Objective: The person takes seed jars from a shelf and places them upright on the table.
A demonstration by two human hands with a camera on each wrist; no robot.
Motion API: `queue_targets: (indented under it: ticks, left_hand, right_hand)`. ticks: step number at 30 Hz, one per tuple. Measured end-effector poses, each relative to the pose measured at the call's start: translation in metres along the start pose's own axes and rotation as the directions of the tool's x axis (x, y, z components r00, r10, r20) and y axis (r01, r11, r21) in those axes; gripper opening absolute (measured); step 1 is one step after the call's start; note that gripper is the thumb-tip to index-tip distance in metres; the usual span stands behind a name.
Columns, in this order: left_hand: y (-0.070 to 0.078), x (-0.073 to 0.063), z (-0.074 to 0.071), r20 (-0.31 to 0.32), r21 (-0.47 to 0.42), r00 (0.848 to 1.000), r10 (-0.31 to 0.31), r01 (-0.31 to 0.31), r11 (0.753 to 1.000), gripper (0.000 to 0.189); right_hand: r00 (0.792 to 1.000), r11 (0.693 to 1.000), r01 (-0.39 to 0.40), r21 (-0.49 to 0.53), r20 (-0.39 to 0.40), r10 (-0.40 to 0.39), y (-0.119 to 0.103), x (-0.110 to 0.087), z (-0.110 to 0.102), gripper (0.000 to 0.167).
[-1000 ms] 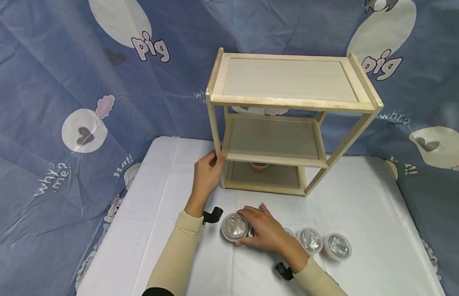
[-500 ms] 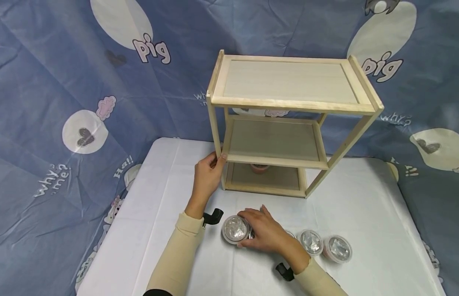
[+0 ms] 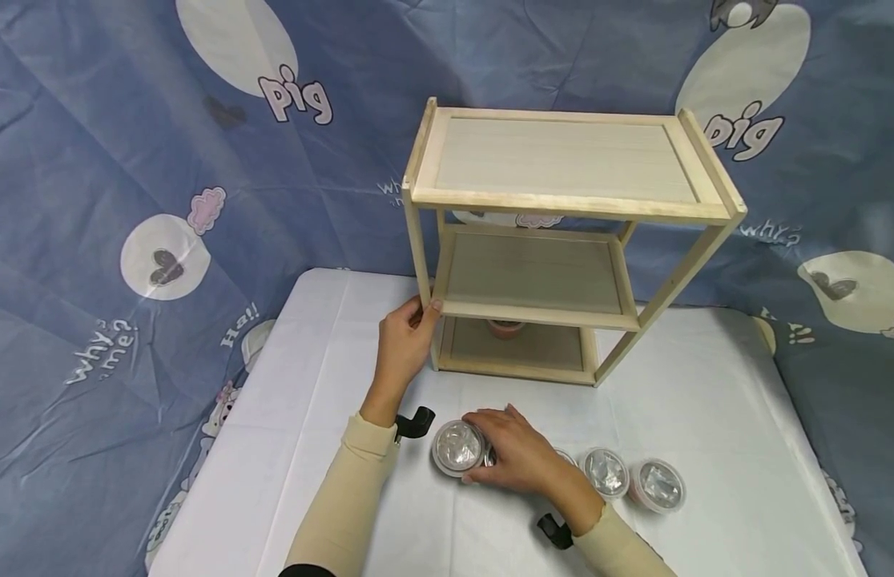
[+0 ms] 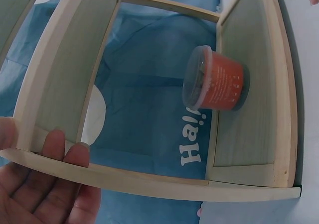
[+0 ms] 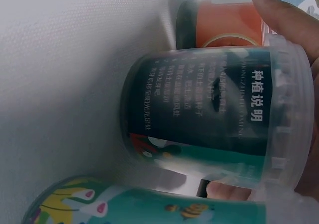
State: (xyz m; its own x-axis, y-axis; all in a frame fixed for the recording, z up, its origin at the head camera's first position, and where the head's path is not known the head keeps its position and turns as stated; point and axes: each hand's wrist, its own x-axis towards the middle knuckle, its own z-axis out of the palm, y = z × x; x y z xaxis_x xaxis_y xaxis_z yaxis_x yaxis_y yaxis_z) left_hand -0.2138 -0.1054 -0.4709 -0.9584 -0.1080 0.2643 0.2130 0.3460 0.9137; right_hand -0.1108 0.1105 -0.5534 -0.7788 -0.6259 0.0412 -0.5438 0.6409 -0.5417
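My left hand (image 3: 404,340) grips the left front post of a three-tier wooden shelf (image 3: 555,156), at the middle tier. In the left wrist view its fingers (image 4: 75,157) curl over the post. Low on the white cloth, my right hand (image 3: 519,453) holds the leftmost clear-lidded plastic tub (image 3: 457,446) between thumb and fingers. In the right wrist view that tub has an orange label (image 5: 229,25). A dark-labelled tub (image 5: 199,99) stands right beside it, under the palm and mostly hidden from above.
One orange tub (image 4: 222,79) stands on the shelf's bottom tier. To the right of my right hand are more lidded tubs, including one (image 3: 606,471) beside the rightmost tub (image 3: 658,485). A blue printed cloth (image 3: 166,160) hangs behind the table.
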Motion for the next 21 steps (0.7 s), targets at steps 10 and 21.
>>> queue_targets:
  ticks: [10,21]
  left_hand:
    - [-0.001,0.0,0.001,0.002,-0.014,1.0,0.005,-0.005,1.0,0.036]
    - [0.0,0.0,0.001,0.002,-0.024,1.0,-0.002,0.002,1.0,0.035]
  right_hand:
    - [1.0,0.999,0.002,0.036,-0.017,-0.002,0.001,-0.001,0.0,0.088]
    - [0.969,0.993,-0.064,0.103,-0.233,0.087,0.003,-0.002,-0.012,0.067]
